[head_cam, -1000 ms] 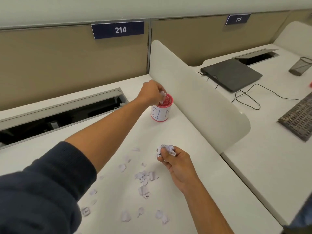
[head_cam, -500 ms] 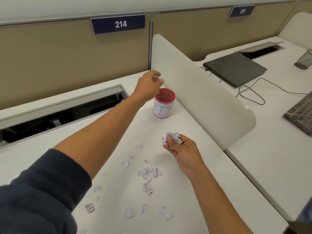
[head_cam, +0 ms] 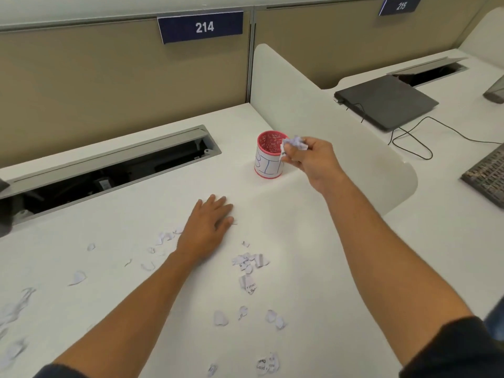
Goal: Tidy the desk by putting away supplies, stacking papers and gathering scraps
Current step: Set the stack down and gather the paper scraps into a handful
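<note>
Scraps (head_cam: 249, 264) of torn paper lie scattered over the white bench (head_cam: 313, 268), thickest toward its near edge and near-left corner, with a small cluster near the middle just right of the left forearm. The left hand (head_cam: 207, 229) lies flat, palm down, on the bench, fingers straight and together, gripping nothing; a few scraps sit just beside its left side. The right hand (head_cam: 311, 159) is raised at the rim of a pink cup (head_cam: 268, 159), its fingers curled round a crumpled wad (head_cam: 296, 143) of paper bits held right beside the cup's opening. The cup stands upright toward the far right of the bench, close to the white divider (head_cam: 327, 118), and carries a white label with blue letters. Behind the left hand, along the far edge, a cable tray (head_cam: 109, 165) stands open with its grey lid tilted up. Beyond the divider, on the neighbouring bench, rest a closed dark laptop (head_cam: 387, 103), a black cable (head_cam: 420, 140) and part of a keyboard (head_cam: 488, 175).
</note>
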